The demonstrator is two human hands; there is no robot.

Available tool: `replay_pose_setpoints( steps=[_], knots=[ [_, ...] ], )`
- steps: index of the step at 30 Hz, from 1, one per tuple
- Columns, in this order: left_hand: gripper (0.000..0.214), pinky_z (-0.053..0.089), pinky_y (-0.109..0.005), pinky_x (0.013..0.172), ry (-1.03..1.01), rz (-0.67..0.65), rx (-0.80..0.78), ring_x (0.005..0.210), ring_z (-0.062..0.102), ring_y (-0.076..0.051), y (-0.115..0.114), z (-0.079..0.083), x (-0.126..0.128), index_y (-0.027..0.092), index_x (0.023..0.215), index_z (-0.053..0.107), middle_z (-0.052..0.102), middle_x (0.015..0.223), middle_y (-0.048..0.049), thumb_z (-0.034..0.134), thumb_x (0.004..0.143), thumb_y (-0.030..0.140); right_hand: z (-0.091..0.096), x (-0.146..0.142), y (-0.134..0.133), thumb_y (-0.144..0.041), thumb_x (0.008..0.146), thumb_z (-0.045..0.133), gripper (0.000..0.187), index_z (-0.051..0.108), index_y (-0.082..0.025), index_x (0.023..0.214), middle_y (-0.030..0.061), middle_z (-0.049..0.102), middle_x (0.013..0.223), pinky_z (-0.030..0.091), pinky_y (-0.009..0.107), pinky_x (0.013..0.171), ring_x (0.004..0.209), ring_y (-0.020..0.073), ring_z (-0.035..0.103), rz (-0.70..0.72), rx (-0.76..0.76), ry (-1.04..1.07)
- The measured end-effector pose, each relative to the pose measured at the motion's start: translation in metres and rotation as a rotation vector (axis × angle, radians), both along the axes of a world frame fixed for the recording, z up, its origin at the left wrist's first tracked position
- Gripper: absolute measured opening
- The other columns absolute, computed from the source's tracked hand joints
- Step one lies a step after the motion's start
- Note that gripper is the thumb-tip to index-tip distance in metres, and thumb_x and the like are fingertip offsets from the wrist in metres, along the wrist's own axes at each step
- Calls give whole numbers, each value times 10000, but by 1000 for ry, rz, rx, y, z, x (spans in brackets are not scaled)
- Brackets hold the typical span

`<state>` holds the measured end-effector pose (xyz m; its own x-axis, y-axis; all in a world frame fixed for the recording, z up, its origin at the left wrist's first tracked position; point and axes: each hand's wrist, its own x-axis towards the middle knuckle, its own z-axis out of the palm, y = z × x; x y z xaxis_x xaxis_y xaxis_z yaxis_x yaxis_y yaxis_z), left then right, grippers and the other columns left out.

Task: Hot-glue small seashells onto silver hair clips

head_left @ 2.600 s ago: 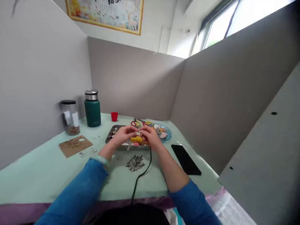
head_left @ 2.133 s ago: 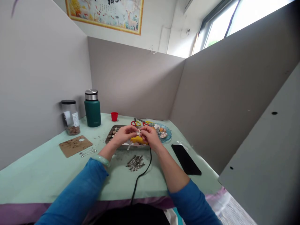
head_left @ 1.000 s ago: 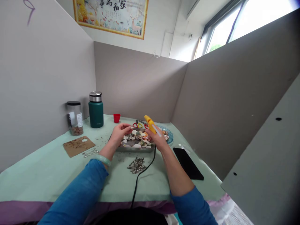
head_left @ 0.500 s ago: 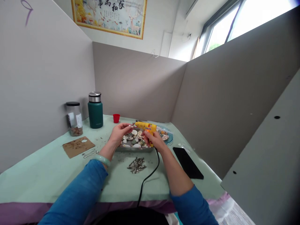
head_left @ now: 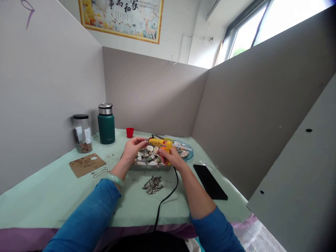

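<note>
My right hand point(head_left: 172, 157) is wrapped round the handle of a yellow glue gun point(head_left: 159, 142), its nozzle pointing left and a pale glue stick point(head_left: 183, 147) sticking out at the back. An orange light glows near the trigger. My left hand point(head_left: 133, 149) is closed in a pinch at the nozzle; what its fingertips hold is too small to make out. Below both hands lies a metal tray point(head_left: 149, 167) with many shells point(head_left: 149, 158). Nearer to me sits a heap of small silvery metal pieces point(head_left: 153, 184). The gun's black cord point(head_left: 168, 196) runs down toward me.
Behind the right hand stands a blue glass plate point(head_left: 189, 155) with shells. A black phone-like slab point(head_left: 210, 182) lies at right. On the left are a brown board point(head_left: 85, 166), metal clips point(head_left: 100, 172), a jar point(head_left: 82, 134), a green flask point(head_left: 106, 127) and a red cup point(head_left: 130, 132). Partitions enclose the table.
The glue gun has tilted and turned slightly, so its glue stick now shows plainly at the back. My left hand stays pinched near the nozzle, almost unmoved.
</note>
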<state>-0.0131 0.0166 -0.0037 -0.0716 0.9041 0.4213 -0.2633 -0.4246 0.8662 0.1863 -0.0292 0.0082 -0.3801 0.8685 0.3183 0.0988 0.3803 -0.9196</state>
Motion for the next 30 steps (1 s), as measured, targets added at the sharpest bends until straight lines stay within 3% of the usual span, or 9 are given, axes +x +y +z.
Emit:
replay_pose_setpoints(
  steps=[30],
  knots=[
    [378,529,-368,835,14,1,27,801,688,-206,-3,1,0,123,880,686,721,832,-81,803,620,370,-3,-1,3,-540,801,564,398,594,-147,743,-38,526,466,339,187,380,368,73,445,-23,10,25]
  ],
)
